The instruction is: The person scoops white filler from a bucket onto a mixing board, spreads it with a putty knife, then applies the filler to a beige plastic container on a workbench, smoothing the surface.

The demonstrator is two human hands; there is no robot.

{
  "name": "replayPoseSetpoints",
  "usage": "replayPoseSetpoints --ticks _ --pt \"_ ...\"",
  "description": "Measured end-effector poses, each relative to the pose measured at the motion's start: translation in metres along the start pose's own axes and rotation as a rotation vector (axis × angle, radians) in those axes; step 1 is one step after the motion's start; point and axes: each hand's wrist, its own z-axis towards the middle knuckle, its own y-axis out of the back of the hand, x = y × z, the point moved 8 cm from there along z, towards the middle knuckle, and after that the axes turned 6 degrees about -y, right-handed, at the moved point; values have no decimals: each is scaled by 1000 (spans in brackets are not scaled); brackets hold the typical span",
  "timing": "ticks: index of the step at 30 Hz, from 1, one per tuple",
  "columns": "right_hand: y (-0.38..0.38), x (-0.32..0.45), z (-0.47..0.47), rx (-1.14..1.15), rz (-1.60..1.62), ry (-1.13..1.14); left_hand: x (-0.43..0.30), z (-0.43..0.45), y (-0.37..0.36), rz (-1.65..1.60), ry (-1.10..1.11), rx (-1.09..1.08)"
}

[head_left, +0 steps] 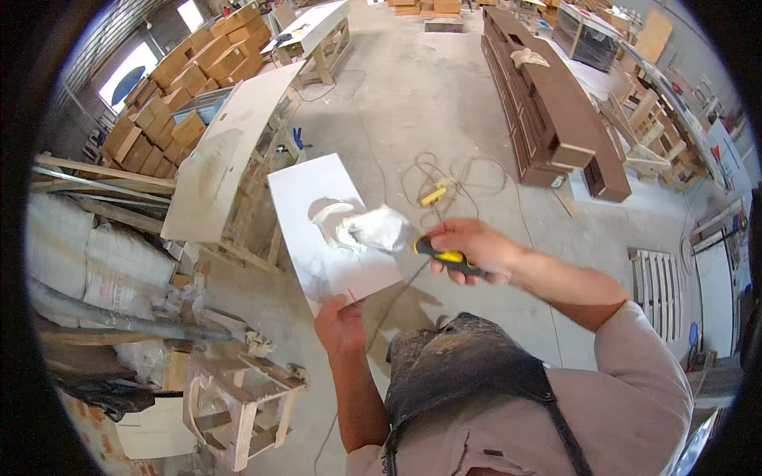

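Note:
My left hand (342, 327) grips the near end of a white board (321, 262), which is held out flat in front of me. A mound of whitish paste (336, 223) lies on the middle of the board, with a smeared greyish patch around it. My right hand (470, 250) is closed around the black and yellow handle of a putty knife (449, 256). Its blade is covered with white paste and reaches over the right edge of the board, against the mound. Blade details are blurred.
A long pale panel (208, 178) lies on wooden trestles at left. Coiled cable and a yellow power strip (433, 197) lie on the floor ahead. Long brown cabinets (559, 113) stand at right. A wooden stool frame (238, 410) stands near left, and a slatted pallet (655, 291) lies at right.

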Motion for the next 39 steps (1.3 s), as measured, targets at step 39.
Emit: replayPoseSetpoints --ticks 39 --pt "610 645 647 -407 -794 784 265 981 -459 -211 80 200"
